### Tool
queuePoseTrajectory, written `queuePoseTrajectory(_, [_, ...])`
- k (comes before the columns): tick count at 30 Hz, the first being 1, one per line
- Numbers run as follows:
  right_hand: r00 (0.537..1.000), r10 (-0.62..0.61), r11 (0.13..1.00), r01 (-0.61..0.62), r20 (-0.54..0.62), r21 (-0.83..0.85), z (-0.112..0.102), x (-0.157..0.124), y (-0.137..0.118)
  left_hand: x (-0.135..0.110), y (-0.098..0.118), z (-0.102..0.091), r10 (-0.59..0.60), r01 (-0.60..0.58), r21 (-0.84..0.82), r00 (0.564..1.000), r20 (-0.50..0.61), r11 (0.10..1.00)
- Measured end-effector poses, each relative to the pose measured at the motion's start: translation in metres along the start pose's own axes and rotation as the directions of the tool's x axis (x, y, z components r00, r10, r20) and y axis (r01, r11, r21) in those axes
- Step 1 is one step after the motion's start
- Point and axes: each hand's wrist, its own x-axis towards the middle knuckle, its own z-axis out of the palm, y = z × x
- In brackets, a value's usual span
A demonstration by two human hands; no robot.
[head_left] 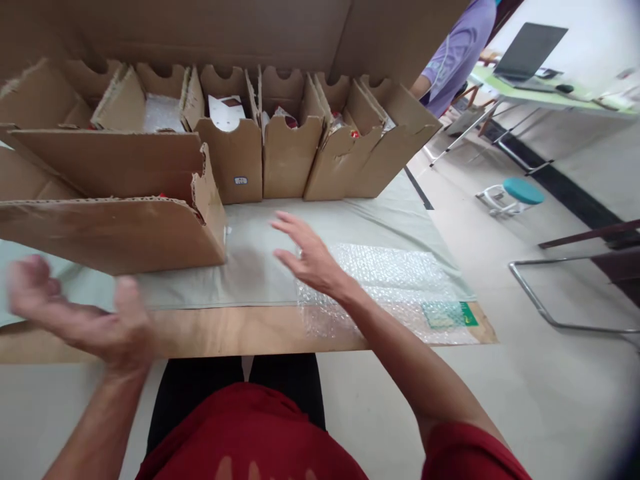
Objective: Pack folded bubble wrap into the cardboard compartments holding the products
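Note:
My left hand (85, 320) is raised in front of the near cardboard box (115, 233), fingers apart and smeared by motion, with nothing seen in it. My right hand (310, 260) reaches over the table to the right of that box, fingers spread and holding nothing. Under and beside my right forearm lies a clear sheet of bubble wrap (390, 273), reaching to the table's front edge. The near box lies lengthwise at the left; its contents are mostly hidden, apart from a speck of red.
Behind stands a row of open cardboard bins (293, 160) with packed items inside. Tall cardboard (225, 30) rises behind them. A person in a purple sleeve (457, 57) is at the back right. A teal stool (523, 191) and a table with a laptop (530, 57) stand right.

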Motion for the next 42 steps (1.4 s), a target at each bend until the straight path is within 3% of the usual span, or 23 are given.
queuePoseTrajectory(2, [0.985, 0.131, 0.972, -0.149, -0.109, -0.184, -0.024, -0.038, 0.012, -0.012, 0.015, 0.021, 0.034, -0.036, 0.024, 0.997, 0.075, 0.999])
queuePoseTrajectory(4, [0.960, 0.255, 0.905, -0.279, -0.117, -0.320, -0.029, -0.070, 0.019, -0.022, 0.027, 0.045, 0.074, -0.080, 0.038, 0.984, 0.159, 0.996])
queuePoseTrajectory(7, [0.938, 0.344, 0.849, -0.334, -0.051, -0.411, 0.000, -0.094, 0.013, -0.031, 0.038, 0.074, 0.155, -0.172, 0.035, 0.945, 0.287, 0.985])
queuePoseTrajectory(10, [0.958, 0.286, 0.897, -0.267, 0.002, -0.351, 0.035, -0.090, -0.006, -0.029, 0.042, 0.090, 0.184, -0.231, 0.080, 0.907, 0.379, 0.970])
queuePoseTrajectory(12, [0.974, 0.224, 0.940, -0.210, 0.020, -0.268, 0.041, -0.083, -0.017, -0.021, 0.045, 0.095, 0.146, -0.241, 0.175, 0.890, 0.432, 0.954])
queuePoseTrajectory(16, [0.971, 0.222, 0.954, -0.236, -0.091, -0.184, 0.010, -0.090, -0.016, -0.004, 0.064, 0.111, 0.038, -0.257, 0.339, 0.842, 0.538, 0.905])
queuePoseTrajectory(19, [0.938, 0.278, 0.924, -0.320, -0.205, -0.209, -0.025, -0.115, -0.004, -0.001, 0.087, 0.133, 0.000, -0.236, 0.341, 0.822, 0.569, 0.910])
queuePoseTrajectory(22, [0.905, 0.330, 0.890, -0.393, -0.269, -0.231, -0.047, -0.140, 0.005, -0.002, 0.103, 0.147, -0.015, -0.194, 0.300, 0.818, 0.576, 0.934])
queuePoseTrajectory(26, [0.886, 0.334, 0.878, -0.417, -0.323, -0.237, -0.052, -0.151, 0.003, 0.003, 0.092, 0.131, -0.099, -0.069, 0.293, 0.847, 0.523, 0.954])
queuePoseTrajectory(30, [0.921, 0.256, 0.906, -0.335, -0.295, -0.258, -0.046, -0.141, 0.002, 0.007, 0.052, 0.087, -0.287, 0.151, 0.359, 0.886, 0.365, 0.921])
queuePoseTrajectory(32, [0.946, 0.231, 0.913, -0.292, -0.229, -0.283, -0.044, -0.136, 0.002, 0.001, 0.035, 0.066, -0.310, 0.156, 0.435, 0.899, 0.309, 0.887])
queuePoseTrajectory(34, [0.958, 0.222, 0.908, -0.270, -0.179, -0.320, -0.042, -0.129, 0.000, -0.011, 0.029, 0.055, -0.217, 0.085, 0.459, 0.945, 0.243, 0.885])
queuePoseTrajectory(36, [0.963, 0.215, 0.896, -0.261, -0.163, -0.359, -0.037, -0.118, -0.004, -0.023, 0.035, 0.056, 0.001, -0.077, 0.416, 0.984, 0.180, 0.906])
queuePoseTrajectory(37, [0.967, 0.207, 0.891, -0.250, -0.152, -0.378, -0.032, -0.111, -0.007, -0.026, 0.041, 0.061, 0.127, -0.185, 0.378, 0.977, 0.174, 0.907])
queuePoseTrajectory(40, [0.985, 0.167, 0.890, -0.168, -0.040, -0.424, -0.013, -0.084, -0.011, -0.025, 0.058, 0.089, 0.372, -0.467, 0.260, 0.864, 0.339, 0.845])
queuePoseTrajectory(42, [0.984, 0.163, 0.893, -0.116, 0.072, -0.435, -0.006, -0.075, -0.004, -0.021, 0.058, 0.106, 0.368, -0.537, 0.234, 0.778, 0.509, 0.811])
